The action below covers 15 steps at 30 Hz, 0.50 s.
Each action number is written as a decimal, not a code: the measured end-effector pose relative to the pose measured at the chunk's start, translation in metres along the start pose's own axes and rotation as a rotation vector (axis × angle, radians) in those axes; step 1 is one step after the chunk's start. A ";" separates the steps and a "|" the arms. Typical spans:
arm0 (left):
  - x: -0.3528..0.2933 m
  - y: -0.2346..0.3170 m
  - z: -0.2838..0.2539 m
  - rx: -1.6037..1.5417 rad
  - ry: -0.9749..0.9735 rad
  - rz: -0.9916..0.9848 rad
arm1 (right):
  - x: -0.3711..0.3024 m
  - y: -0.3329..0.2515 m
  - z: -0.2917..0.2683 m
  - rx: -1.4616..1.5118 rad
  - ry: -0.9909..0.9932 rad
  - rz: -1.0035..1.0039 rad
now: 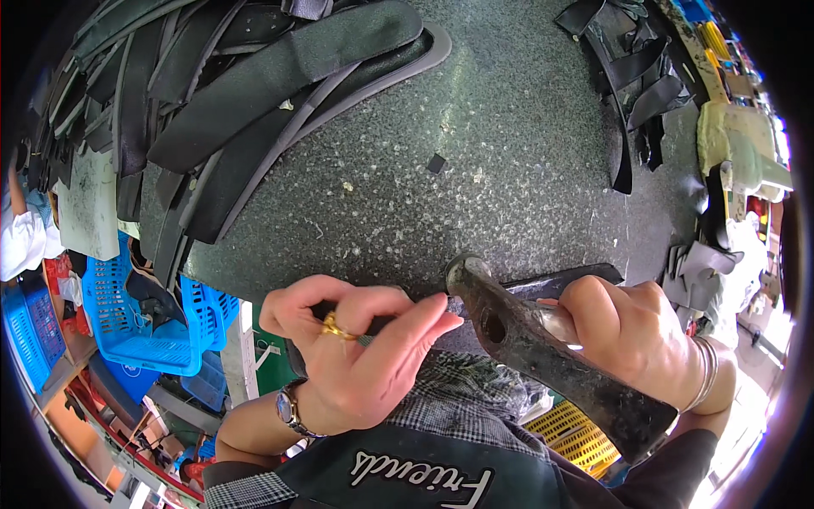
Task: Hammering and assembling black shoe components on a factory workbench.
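Note:
My right hand (623,331) is closed round the handle of a hammer (577,373) with a dark, worn metal head. The hammer's round striking face is down by the near edge of the table, just right of my left fingertips. My left hand (360,339) is closed in a pinch on a black strip (568,278) along that edge; its fingers hide much of the strip, and the hammer crosses over it. A small black square scrap (436,163) lies farther back on the speckled grey tabletop (381,204).
Many long black strips (246,102) are heaped at the back left. Crumpled black offcuts (640,81) lie at the back right. Below the table are a blue plastic basket (153,343) on the left and a yellow basket (577,433) on the right. Another person's white sleeve (30,242) shows far left.

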State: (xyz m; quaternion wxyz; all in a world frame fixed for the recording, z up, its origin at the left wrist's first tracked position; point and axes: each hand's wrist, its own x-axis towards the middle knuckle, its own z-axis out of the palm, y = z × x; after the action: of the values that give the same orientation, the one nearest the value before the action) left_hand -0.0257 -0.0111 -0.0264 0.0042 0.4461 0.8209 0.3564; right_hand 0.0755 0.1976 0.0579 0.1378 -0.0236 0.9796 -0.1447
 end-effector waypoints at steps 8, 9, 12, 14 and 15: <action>-0.004 -0.005 0.001 0.064 -0.005 0.103 | 0.004 -0.001 0.001 -0.013 0.045 -0.018; -0.005 -0.005 0.001 0.068 -0.004 0.101 | 0.004 -0.001 0.002 -0.012 0.044 -0.020; -0.004 0.000 0.001 0.050 0.021 0.028 | 0.003 0.001 0.005 -0.051 0.020 -0.069; -0.007 -0.002 -0.001 0.045 0.024 0.010 | 0.004 0.002 0.006 -0.037 0.025 -0.064; -0.009 -0.003 -0.001 0.038 0.026 -0.010 | 0.004 0.002 0.007 -0.023 0.028 -0.058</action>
State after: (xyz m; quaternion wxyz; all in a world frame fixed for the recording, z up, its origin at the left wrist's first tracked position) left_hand -0.0230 -0.0189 -0.0301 -0.0132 0.4373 0.8299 0.3462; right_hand 0.0739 0.1968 0.0501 0.1194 -0.0515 0.9819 -0.1375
